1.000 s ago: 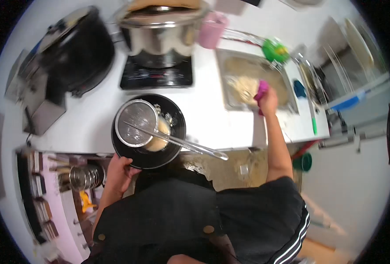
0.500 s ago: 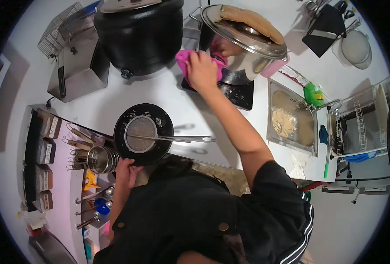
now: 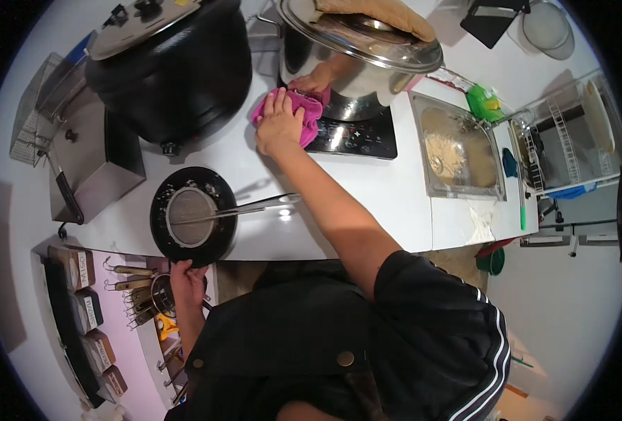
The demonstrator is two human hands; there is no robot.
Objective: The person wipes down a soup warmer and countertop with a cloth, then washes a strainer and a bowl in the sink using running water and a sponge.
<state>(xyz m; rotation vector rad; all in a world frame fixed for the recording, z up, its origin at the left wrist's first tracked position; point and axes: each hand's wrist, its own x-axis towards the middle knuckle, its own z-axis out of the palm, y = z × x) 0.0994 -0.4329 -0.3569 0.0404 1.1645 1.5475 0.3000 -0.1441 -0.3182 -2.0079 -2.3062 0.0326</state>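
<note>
My left hand point(image 3: 187, 282) grips the near rim of a black bowl point(image 3: 224, 191) at the counter's front edge. Inside the bowl rests a round mesh strainer point(image 3: 190, 216), its long metal handle pointing right; pale bits cling to the bowl's inner wall. Under the fingers of my right hand point(image 3: 280, 128) is a bunched pink cloth point(image 3: 311, 118), pressed against the counter beside the left edge of a black induction cooker point(image 3: 359, 140). A large steel pot point(image 3: 371, 81) with a lid stands on that cooker, and a folded tan cloth point(image 3: 385, 15) lies on the lid.
Left of the pot stands a big black soup warmer point(image 3: 177, 84), with a steel fryer point(image 3: 107, 165) beyond it. A sink point(image 3: 423, 158) holding pale food scraps is at the right. Wood-handled strainers point(image 3: 132, 284) hang below the counter's left side.
The view has shifted, so the counter items sit higher and mostly further left. My right hand has moved the pink cloth nearer to me along the cooker's left side. My left hand keeps the bowl.
</note>
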